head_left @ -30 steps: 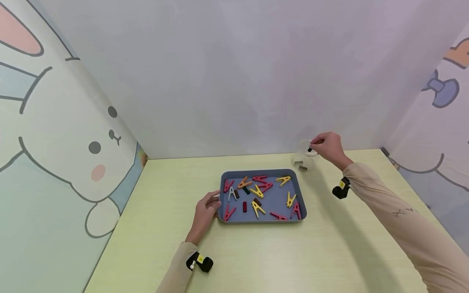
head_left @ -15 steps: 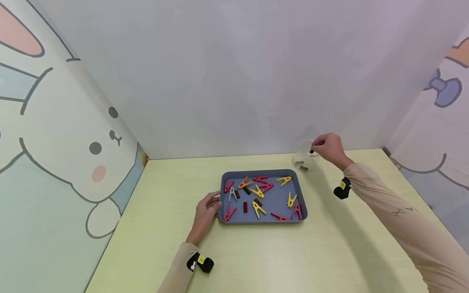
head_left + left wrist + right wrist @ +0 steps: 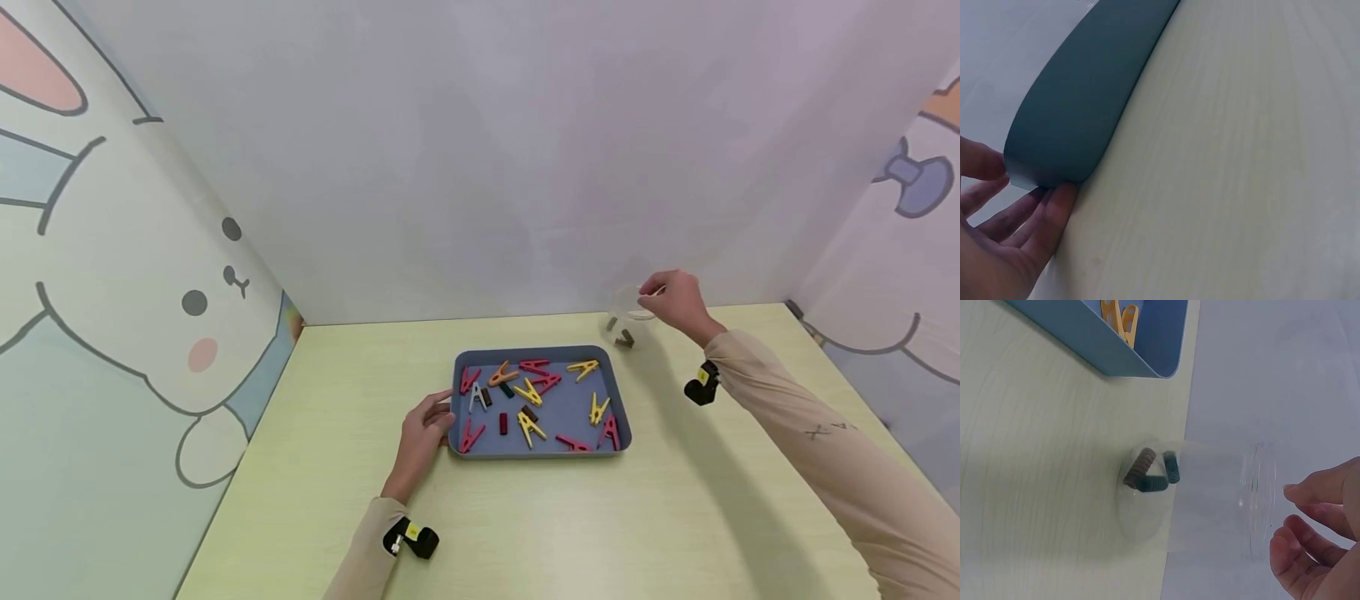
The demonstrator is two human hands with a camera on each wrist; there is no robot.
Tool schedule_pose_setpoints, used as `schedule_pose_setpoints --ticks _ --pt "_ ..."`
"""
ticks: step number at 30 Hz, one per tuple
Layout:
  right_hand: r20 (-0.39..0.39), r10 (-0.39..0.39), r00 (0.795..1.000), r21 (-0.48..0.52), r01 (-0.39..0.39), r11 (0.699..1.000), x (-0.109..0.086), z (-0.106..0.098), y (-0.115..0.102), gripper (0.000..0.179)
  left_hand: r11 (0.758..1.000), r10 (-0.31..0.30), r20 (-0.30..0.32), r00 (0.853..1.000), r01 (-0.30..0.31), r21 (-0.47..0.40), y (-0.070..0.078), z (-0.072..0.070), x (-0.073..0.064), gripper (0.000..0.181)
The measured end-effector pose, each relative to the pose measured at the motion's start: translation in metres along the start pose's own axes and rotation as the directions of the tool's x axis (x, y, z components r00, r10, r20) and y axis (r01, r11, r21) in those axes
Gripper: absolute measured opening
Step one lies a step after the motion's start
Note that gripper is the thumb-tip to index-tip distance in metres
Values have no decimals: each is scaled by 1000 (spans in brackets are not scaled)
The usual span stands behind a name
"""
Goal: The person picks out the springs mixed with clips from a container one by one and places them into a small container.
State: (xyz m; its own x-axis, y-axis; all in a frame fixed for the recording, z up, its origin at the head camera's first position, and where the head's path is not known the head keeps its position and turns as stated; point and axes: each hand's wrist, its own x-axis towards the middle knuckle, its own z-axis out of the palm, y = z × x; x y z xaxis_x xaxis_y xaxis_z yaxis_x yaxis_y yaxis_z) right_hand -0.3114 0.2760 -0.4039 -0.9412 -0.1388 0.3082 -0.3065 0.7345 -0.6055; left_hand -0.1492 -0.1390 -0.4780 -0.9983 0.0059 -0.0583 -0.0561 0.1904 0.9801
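The clear, cylindrical, plastic-looking jar [image 3: 1207, 503] could be toppled if brushed by the empty right hand [image 3: 677, 302], its fingers loosely parted.

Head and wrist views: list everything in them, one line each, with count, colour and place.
Table: one, pale yellow, lower part of the head view
Tray: one, blue-grey, on the table
Clips: twelve, six red, four yellow, one orange, one pale grey, in the tray
Small cylinders: four, two brown, one dark green, one dark red, in the tray
Jar: one, clear, past the tray's far right corner
Ribbed pieces: three, two dark green, one brown, in the jar
Back wall: one, pale grey, behind the table
Cartoon panels: two, white and pastel, at both sides
Sleeves: two, beige, on the arms
Wrist cameras: two, mostly black, one per wrist
Left hand: one, bare, touching the tray's left end
Right hand: one, bare, at the jar's mouth
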Motion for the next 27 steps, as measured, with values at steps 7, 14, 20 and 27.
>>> schedule_pose_setpoints --ticks 7,14,20,27 --pt "12 9 1000 12 -10 1000 -3 -3 -1 15 1000 4 6 1000 -4 -2 1 0 0 39" --pt "36 16 999 34 -17 999 -8 -7 -6 20 1000 13 3 1000 -13 2 1 0 0 39" --pt "35 11 999 28 -12 1000 -11 -6 -4 20 1000 8 -1 1000 -8 6 1 1 -1 39" --pt "33 12 999 39 -13 999 -15 -6 -3 21 1000 6 -4 1000 -6 15 1 1 -2 39"
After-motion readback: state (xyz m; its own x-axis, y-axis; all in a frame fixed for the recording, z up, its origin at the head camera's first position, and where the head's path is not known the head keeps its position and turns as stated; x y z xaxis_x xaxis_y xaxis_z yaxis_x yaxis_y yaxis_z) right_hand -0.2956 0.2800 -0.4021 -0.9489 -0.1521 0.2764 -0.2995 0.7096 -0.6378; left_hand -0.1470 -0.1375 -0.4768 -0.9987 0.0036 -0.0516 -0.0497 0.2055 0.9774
